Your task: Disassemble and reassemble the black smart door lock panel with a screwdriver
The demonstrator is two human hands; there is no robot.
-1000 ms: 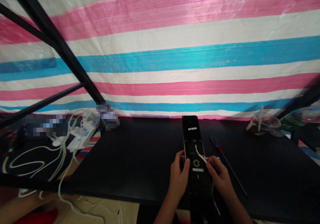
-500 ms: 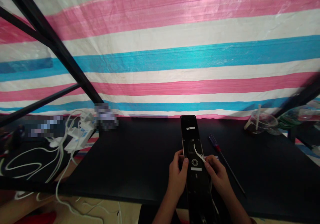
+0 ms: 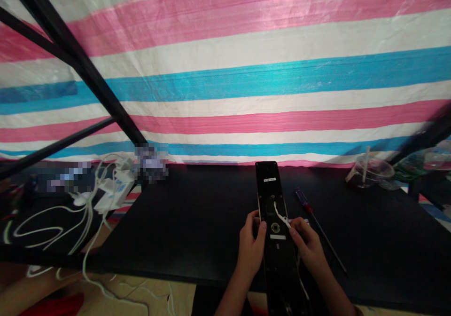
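A long black panel (image 3: 278, 259), with screws and white labels on its face, stretches from the front edge of the table toward the back. My left hand (image 3: 252, 243) grips its left edge, thumb on the face and fingers curled behind. At the right edge, my right hand (image 3: 307, 243) pinches a white cable (image 3: 281, 216) between thumb and fingers. The cable comes out of the panel's face and runs down along its right side. To the right of my right hand lies a screwdriver (image 3: 308, 208) with a purple and red handle and a long shaft.
The black table (image 3: 176, 231) spreads around the panel. White cables and a power strip (image 3: 116, 191) lie at the left. A clear plastic cup with a straw (image 3: 368, 172) stands at the back right. Behind hangs a striped tarp (image 3: 246, 85), crossed at left by a black metal frame (image 3: 95, 81).
Both hands keep nearly the same hold on the panel and cable. The whole view has shifted very slightly.
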